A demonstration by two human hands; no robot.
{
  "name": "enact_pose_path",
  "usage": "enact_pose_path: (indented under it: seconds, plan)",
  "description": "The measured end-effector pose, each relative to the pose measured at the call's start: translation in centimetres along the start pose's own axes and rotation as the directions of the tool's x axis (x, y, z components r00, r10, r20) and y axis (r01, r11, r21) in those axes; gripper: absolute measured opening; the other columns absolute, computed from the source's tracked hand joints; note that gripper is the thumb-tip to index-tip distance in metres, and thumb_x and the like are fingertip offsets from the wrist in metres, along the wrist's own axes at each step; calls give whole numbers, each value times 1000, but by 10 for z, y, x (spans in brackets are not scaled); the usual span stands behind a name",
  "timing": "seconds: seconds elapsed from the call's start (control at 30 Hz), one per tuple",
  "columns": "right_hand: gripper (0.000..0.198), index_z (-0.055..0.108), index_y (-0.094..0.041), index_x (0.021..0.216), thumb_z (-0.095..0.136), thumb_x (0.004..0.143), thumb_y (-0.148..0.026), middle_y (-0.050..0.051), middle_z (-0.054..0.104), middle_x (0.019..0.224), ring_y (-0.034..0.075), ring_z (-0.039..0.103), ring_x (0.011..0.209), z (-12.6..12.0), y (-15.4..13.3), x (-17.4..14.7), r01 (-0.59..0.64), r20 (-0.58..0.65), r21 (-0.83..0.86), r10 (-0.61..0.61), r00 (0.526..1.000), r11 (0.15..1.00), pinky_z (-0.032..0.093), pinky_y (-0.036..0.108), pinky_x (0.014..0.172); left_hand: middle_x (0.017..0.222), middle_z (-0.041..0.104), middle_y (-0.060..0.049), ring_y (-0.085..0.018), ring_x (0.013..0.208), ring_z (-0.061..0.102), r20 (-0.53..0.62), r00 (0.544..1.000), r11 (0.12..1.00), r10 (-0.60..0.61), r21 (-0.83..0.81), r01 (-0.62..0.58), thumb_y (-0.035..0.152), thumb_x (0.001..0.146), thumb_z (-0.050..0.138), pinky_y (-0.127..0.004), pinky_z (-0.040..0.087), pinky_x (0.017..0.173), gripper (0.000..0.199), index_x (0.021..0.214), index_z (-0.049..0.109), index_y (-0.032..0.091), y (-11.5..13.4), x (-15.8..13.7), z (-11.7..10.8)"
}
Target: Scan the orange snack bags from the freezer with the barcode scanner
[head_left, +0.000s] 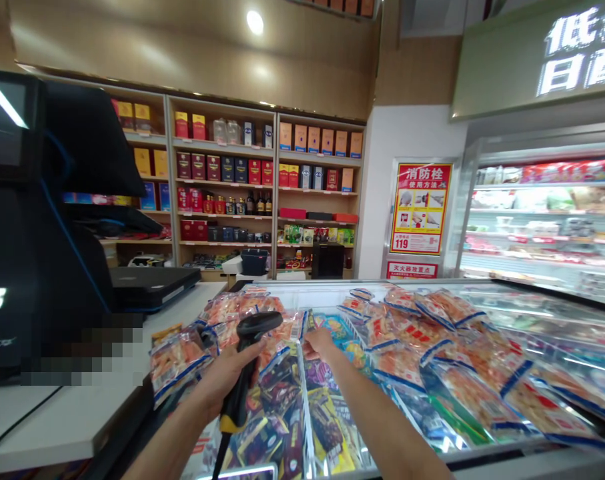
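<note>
My left hand is wrapped around the handle of a black and yellow barcode scanner. The scanner's head points away over the packets, and its cable hangs down below. Curled closed, my right hand is at the edge of a clear plastic food packet with orange contents and a blue border. Its fingertips are partly hidden. Similar packets are heaped behind the scanner, and another packet lies to the left at the counter's edge.
A glass-topped freezer with a white wire divider holds colourful wrapped goods. More orange packets are piled on its right side. At left, a checkout machine stands on a white counter. Shelves of boxes line the back wall.
</note>
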State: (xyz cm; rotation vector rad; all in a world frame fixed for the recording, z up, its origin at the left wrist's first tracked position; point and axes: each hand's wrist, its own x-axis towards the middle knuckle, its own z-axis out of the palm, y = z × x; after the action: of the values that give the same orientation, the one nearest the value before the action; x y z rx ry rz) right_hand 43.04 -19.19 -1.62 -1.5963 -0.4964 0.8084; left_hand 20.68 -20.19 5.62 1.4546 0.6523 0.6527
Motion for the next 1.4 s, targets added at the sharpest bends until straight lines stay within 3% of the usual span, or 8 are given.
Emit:
enact_pose_path:
  seconds: [0.2, 0.33, 0.47, 0.63, 0.9, 1.17, 1.3, 1.4]
  plan:
    - [10, 59, -13, 69, 55, 61, -19, 10, 62, 79, 22, 55, 85, -61, -17, -15, 197, -78, -427, -253, 964, 883, 41, 32, 76, 37, 49, 2, -8, 35, 41, 22, 999, 996, -29, 79, 28, 48, 63, 51, -19, 32, 40, 36, 50, 45, 15, 4, -2, 17]
    - [31, 57, -17, 93, 50, 63, -16, 10, 53, 107, 23, 42, 105, -128, -26, -34, 251, 59, -936, -594, 802, 245, 29, 36, 88, 38, 49, 3, -8, 35, 42, 52, 998, 998, -42, 58, 39, 47, 62, 53, -20, 33, 40, 34, 52, 45, 16, 6, -6, 30]
    - [38, 56, -18, 98, 52, 60, -16, 11, 36, 124, 30, 31, 112, -171, -23, -47, 77, 59, -997, -577, 815, 6, 27, 44, 87, 36, 47, 3, -7, 34, 41, 91, 996, 999, -12, 49, 7, 46, 64, 51, -19, 32, 39, 34, 51, 44, 16, 7, -9, 42]
    - [49, 50, -16, 106, 54, 57, -16, 14, 37, 122, 24, 47, 97, -183, -16, -50, 143, 140, -989, -455, 880, -27, 38, 32, 76, 37, 46, 3, -7, 35, 41, 123, 992, 998, -11, 62, 4, 44, 66, 50, -19, 31, 39, 32, 51, 43, 16, 12, -17, 52]
    - [29, 60, -13, 87, 33, 76, -18, 13, 50, 106, 18, 48, 93, -181, -12, -51, 196, 202, -978, -482, 852, -64, 35, 28, 79, 39, 46, 4, -7, 36, 40, 164, 986, 999, 32, 12, -35, 43, 65, 52, -19, 31, 40, 31, 52, 43, 16, 15, -24, 52]
    - [54, 43, -25, 114, 56, 61, -33, 10, 32, 127, 35, 20, 117, -161, 1, -55, 35, 79, -995, -504, 860, -96, 24, 52, 85, 38, 46, 3, -7, 37, 41, 162, 987, 999, 27, 28, -32, 44, 66, 50, -19, 32, 40, 33, 51, 47, 14, 14, -24, 48]
    - [41, 46, -22, 110, 37, 72, -11, 13, 49, 108, 28, 44, 101, -148, 2, -44, 55, 54, -998, -508, 860, -14, 37, 43, 76, 39, 45, 4, -6, 36, 40, 145, 989, 1000, 10, 6, -11, 42, 66, 51, -18, 31, 38, 31, 51, 44, 15, 18, -29, 47]
    - [39, 45, -20, 110, 31, 75, -11, 11, 52, 104, 22, 49, 96, -147, -4, -35, 223, 42, -951, -624, 780, 214, 38, 35, 78, 44, 47, 4, -6, 37, 41, 148, 989, 1000, 10, -24, -6, 40, 65, 53, -19, 32, 38, 28, 55, 44, 16, 20, -32, 43]
